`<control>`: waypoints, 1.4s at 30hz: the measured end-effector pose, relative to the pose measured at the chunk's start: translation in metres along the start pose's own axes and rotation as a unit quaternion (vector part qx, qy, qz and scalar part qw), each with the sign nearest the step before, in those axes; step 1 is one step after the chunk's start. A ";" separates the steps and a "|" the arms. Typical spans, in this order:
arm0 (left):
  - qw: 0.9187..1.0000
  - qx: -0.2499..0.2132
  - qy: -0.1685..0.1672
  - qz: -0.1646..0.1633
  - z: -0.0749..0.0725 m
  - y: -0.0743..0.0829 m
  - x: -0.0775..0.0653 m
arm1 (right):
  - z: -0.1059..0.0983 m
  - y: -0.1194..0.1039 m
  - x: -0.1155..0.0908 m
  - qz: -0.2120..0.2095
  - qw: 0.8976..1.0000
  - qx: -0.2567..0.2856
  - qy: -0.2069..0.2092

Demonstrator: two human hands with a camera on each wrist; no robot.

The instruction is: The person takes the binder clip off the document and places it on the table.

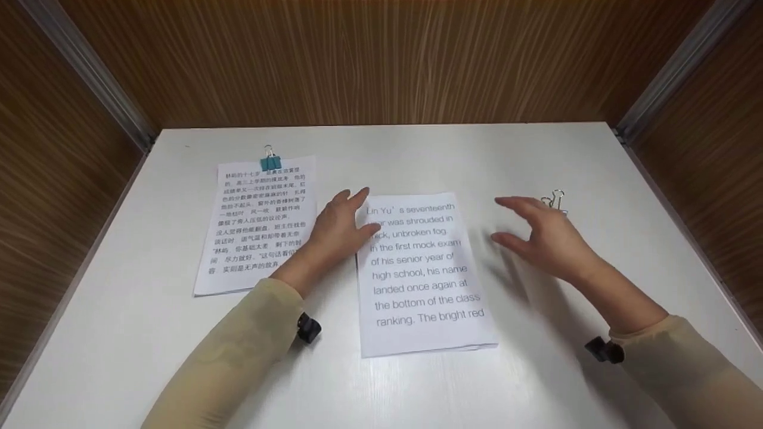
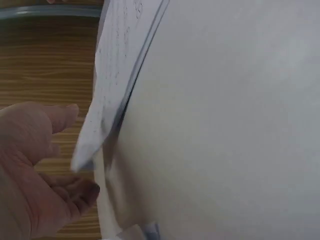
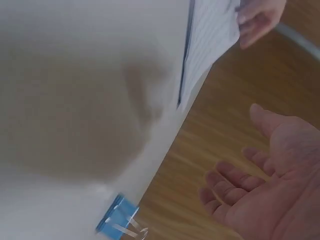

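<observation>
A stack of white sheets (image 1: pixel 426 271) printed with large English text lies in the middle of the table. My left hand (image 1: pixel 337 225) is at its upper left edge, fingers spread and thumb over the margin. Whether that hand touches the paper, I cannot tell. To the right of the stack, my right hand (image 1: pixel 551 241) hovers apart from it, fingers loosely extended and holding nothing. Just beyond the right hand is a binder clip (image 1: pixel 558 201); mostly its wire handles show in the head view. Its blue body (image 3: pixel 119 217) appears in the right wrist view.
Another stack of sheets (image 1: pixel 256 226), printed in Chinese, lies on the left, partly behind my left forearm. A teal binder clip (image 1: pixel 270 162) grips its top edge. Wood-grain panels (image 1: pixel 381 59) enclose the white table (image 1: pixel 417 393) at the back and sides.
</observation>
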State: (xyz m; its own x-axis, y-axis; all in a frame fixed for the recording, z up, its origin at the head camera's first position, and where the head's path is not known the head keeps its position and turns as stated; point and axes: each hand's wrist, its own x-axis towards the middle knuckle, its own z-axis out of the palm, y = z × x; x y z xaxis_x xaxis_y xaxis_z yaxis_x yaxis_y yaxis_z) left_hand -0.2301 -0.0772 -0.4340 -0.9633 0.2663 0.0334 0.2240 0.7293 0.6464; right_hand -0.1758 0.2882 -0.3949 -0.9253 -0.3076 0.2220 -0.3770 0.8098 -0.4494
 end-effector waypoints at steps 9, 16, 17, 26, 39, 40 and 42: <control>0.978 0.191 -0.057 0.060 0.010 0.023 -0.065 | 0.033 -0.051 -0.030 -0.029 0.983 -0.110 -0.142; 0.958 0.251 -0.106 0.092 0.022 0.023 -0.097 | 0.051 -0.063 -0.048 -0.041 0.964 -0.164 -0.207; 0.956 0.256 -0.111 0.095 0.023 0.022 -0.099 | 0.053 -0.063 -0.050 -0.042 0.963 -0.163 -0.211; 0.953 0.247 -0.155 0.084 0.029 0.018 -0.106 | 0.060 -0.058 -0.054 -0.039 0.964 -0.137 -0.226; 0.953 0.231 -0.181 0.079 0.031 0.022 -0.085 | 0.055 -0.047 -0.049 -0.014 0.963 -0.132 -0.233; 0.953 0.229 -0.183 0.079 0.032 0.023 -0.081 | 0.054 -0.045 -0.048 -0.010 0.963 -0.134 -0.232; 0.953 0.226 -0.187 0.079 0.034 0.025 -0.072 | 0.053 -0.041 -0.045 -0.004 0.964 -0.137 -0.228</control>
State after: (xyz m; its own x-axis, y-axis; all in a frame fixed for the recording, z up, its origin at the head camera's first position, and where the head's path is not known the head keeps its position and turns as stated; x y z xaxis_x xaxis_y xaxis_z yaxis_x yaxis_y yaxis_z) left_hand -0.1496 -0.0565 -0.4460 -0.8108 0.5402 -0.2255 0.4845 0.8354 0.2594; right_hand -0.1205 0.2425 -0.4322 -0.8678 -0.4518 -0.2069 -0.4176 0.8887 -0.1892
